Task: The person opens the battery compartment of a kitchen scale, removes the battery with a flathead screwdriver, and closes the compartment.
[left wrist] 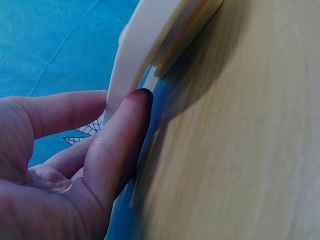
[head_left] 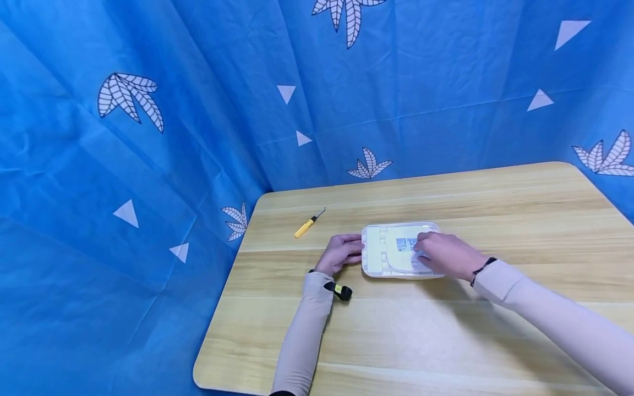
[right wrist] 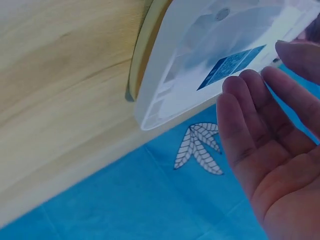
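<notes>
A flat white device (head_left: pixel 391 250) lies underside up on the wooden table (head_left: pixel 446 341), with a small blue-printed label (head_left: pixel 406 243) on it. My left hand (head_left: pixel 358 248) holds its left edge. In the left wrist view, thumb (left wrist: pixel 120 145) and forefinger (left wrist: pixel 60 110) pinch that white device (left wrist: pixel 150 45) at the rim. My right hand (head_left: pixel 421 250) rests on the device's right part, covering it. The right wrist view shows the right hand (right wrist: pixel 260 100) with straight fingers (right wrist: pixel 240 130) beside the white device (right wrist: pixel 200 60) and its label (right wrist: pixel 230 65).
A small yellow-handled screwdriver (head_left: pixel 309 223) lies on the table to the far left of the device. Blue patterned cloth (head_left: pixel 148 165) hangs behind and drapes down the left side. The table's left edge (head_left: pixel 223 291) is close to my left forearm.
</notes>
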Action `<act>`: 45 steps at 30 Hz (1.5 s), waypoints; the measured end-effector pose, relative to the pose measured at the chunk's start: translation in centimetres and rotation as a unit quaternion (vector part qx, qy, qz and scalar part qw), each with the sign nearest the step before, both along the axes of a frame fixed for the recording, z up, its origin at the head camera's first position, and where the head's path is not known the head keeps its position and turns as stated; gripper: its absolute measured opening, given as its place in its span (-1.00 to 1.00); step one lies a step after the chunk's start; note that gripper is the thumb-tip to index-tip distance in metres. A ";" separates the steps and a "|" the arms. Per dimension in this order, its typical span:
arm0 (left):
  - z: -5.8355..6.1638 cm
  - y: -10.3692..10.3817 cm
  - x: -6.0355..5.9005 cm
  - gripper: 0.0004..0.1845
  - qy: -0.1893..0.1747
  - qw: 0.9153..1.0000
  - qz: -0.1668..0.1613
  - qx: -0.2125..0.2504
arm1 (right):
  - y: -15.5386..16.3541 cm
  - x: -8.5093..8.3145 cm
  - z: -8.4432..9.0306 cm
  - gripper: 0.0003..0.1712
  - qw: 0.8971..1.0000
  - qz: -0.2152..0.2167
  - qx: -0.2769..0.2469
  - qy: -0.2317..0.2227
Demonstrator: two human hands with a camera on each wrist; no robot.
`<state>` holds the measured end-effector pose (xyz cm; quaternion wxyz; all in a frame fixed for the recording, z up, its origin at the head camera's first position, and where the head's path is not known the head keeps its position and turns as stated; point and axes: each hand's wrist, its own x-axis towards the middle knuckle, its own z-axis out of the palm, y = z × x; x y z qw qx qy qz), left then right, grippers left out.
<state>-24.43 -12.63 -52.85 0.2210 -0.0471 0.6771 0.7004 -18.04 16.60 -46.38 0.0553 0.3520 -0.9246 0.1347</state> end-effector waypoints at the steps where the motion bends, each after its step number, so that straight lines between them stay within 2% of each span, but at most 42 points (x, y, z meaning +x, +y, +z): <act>1: 0.0 0.0 0.0 -0.53 0.000 1.000 0.001 0.000 | -0.2 0.0 -0.1 -0.85 1.000 0.005 0.003 0.003; 4: -0.1 0.0 0.0 -0.53 -0.001 1.000 0.003 -0.001 | -0.7 0.1 -0.3 -0.78 1.000 0.012 0.017 0.008; 11: -0.1 0.0 -0.1 -0.53 0.008 1.000 -0.002 0.001 | -1.3 0.5 -0.6 -0.83 0.999 0.011 0.050 0.018; 18: -0.1 0.0 -0.1 -0.52 0.008 1.000 -0.003 0.002 | -1.7 0.9 -0.8 -0.75 0.991 0.038 0.097 0.086; 28: -0.1 0.0 -0.1 -0.53 0.005 1.000 0.000 0.002 | -1.8 0.8 -0.6 -0.64 0.988 0.067 0.109 0.089; 37: -0.1 0.0 -0.1 -0.51 0.001 1.000 0.002 -0.004 | -1.9 0.7 -0.8 -0.60 0.975 0.117 0.125 0.144; 45: -0.1 0.1 -0.1 -0.53 0.001 1.000 0.003 0.003 | -1.7 0.8 -0.9 -0.56 0.969 0.126 0.127 0.172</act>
